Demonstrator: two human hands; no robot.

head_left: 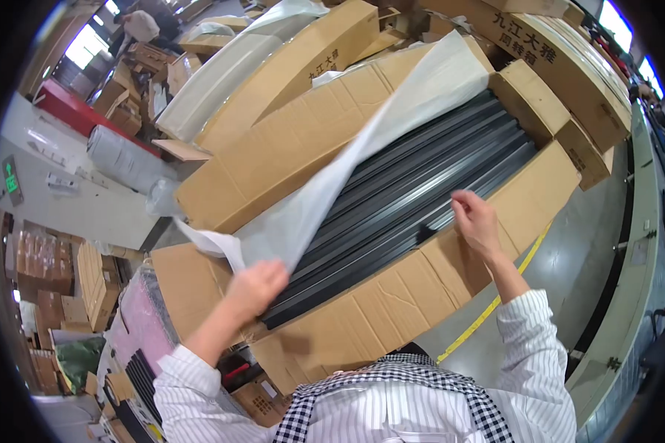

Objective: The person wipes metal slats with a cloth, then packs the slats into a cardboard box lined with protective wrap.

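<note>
A long open cardboard box lies in front of me, its flaps folded outward. Dark grey, ribbed strips fill it side by side along its length. White foam sheet is folded back across the far side of the strips, diagonally from the upper right corner to the lower left. At the box's near left end, my left hand is closed on the sheet's edge. My right hand hovers over the near side of the box by the front flap, fingers curled, with nothing visible in them.
Long cardboard cartons are stacked beyond the box, and another printed carton stands at the upper right. A yellow floor line runs along the right. A plastic-wrapped roll lies at left. Another person bends over in the far upper left.
</note>
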